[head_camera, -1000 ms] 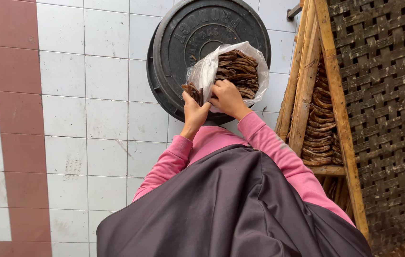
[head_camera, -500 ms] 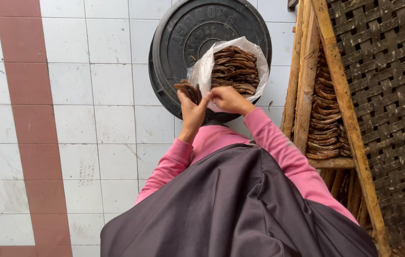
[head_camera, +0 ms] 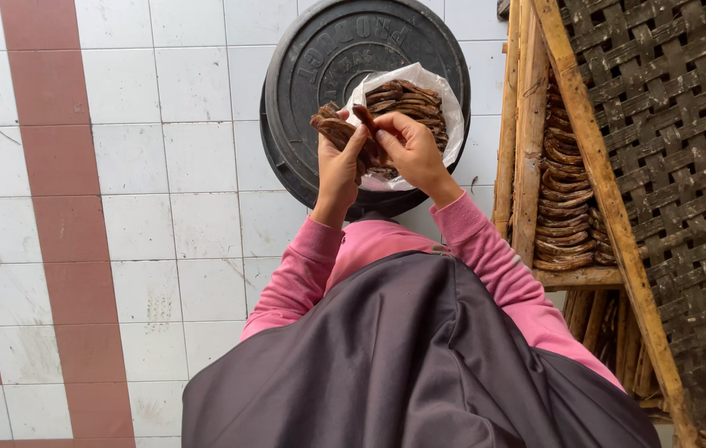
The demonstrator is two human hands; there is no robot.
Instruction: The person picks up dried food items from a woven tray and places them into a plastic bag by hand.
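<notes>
My left hand (head_camera: 338,168) grips a small stack of brown curved strips (head_camera: 332,131) and holds it up in front of me. My right hand (head_camera: 409,149) pinches one end of the same strips from the right. Just behind the hands, a clear plastic bag (head_camera: 444,104) lies open with more brown strips (head_camera: 407,97) packed inside. The bag rests on a round black lid (head_camera: 320,66) standing on the tiled floor. Pink sleeves and a dark apron cover my arms and lap.
A wooden frame (head_camera: 527,149) at the right holds a row of the same brown curved pieces (head_camera: 564,195). A woven bamboo screen (head_camera: 668,166) leans behind it. White floor tiles (head_camera: 170,199) with a reddish band (head_camera: 54,207) spread to the left.
Both hands have lifted a stack of brown strips up out of the bag and toward me. The view has shifted slightly.
</notes>
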